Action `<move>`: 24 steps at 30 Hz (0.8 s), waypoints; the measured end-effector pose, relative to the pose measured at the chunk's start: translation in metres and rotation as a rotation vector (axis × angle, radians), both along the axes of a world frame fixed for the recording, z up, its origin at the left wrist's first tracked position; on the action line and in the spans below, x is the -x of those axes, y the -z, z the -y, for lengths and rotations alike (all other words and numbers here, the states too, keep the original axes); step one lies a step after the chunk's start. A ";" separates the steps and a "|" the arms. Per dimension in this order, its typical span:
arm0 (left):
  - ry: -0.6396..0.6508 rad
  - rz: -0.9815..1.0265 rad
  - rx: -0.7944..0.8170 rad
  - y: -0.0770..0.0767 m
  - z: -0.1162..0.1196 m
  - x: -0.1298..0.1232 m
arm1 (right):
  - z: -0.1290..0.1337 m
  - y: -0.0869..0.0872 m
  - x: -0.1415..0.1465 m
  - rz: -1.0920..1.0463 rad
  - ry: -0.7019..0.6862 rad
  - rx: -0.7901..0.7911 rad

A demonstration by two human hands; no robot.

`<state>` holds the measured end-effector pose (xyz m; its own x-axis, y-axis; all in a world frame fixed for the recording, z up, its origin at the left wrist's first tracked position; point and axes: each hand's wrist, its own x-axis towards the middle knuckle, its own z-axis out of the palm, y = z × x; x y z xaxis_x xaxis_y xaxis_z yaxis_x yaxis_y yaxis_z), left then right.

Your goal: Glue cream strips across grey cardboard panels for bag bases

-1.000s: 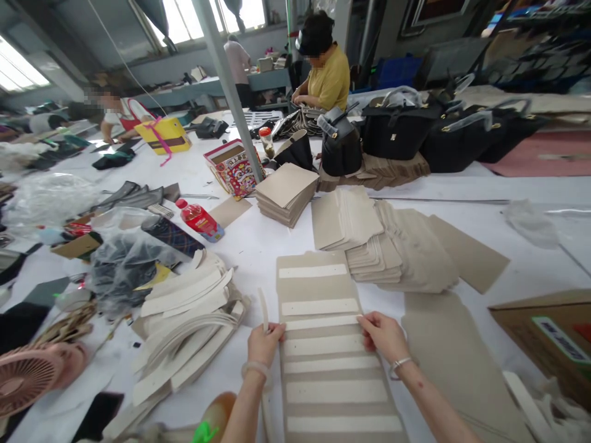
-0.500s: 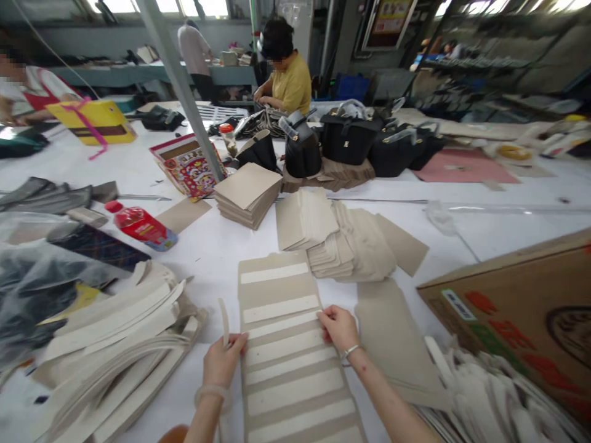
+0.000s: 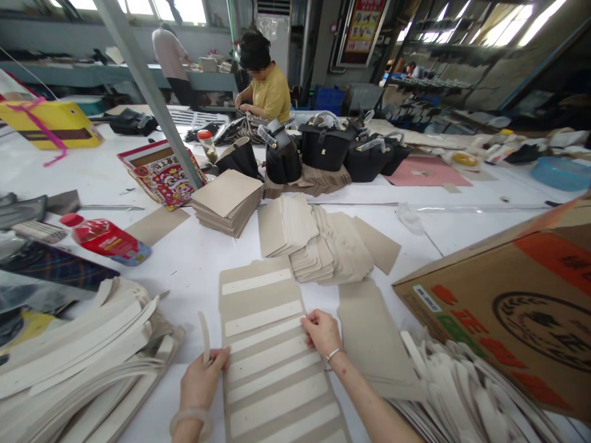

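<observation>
A long beige panel (image 3: 258,288) with several pale strips across it lies in front of me. At its left edge, my left hand (image 3: 201,378) is closed around a thin curved strip (image 3: 204,335) that sticks up from the fingers; the thumb side touches a white strip's left end. My right hand (image 3: 322,334) pinches the right end of the same white strip (image 3: 265,336) at the panel's right edge. Stacks of beige pieces (image 3: 286,227) lie just beyond the panel. Another plain beige panel (image 3: 372,338) is to the right of my right hand.
Curved beige strips (image 3: 83,363) are piled at left, more strips (image 3: 466,394) at right beside a cardboard box (image 3: 508,307). A red bottle (image 3: 108,240), a stack of boards (image 3: 226,200) and black bags (image 3: 323,147) stand farther back. A person in yellow (image 3: 270,92) works behind.
The view has turned to the right, so things appear farther left and more of the box shows. Both hands keep nearly the same places on the panel.
</observation>
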<state>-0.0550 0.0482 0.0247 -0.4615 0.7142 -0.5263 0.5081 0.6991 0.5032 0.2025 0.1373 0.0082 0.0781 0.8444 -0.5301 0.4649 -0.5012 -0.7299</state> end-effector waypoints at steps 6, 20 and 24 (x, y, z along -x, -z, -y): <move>0.007 -0.002 -0.006 0.003 0.000 0.002 | 0.000 0.002 0.001 0.011 0.017 0.004; -0.120 -0.011 -0.174 0.012 0.006 -0.005 | 0.002 0.010 -0.004 0.013 -0.072 -0.011; -0.125 -0.008 -0.189 0.011 0.007 -0.006 | 0.002 0.010 -0.005 0.021 -0.083 -0.017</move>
<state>-0.0490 0.0415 0.0134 -0.5566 0.7363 -0.3847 0.4277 0.6510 0.6271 0.2078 0.1353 -0.0021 0.0180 0.8573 -0.5146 0.5195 -0.4478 -0.7277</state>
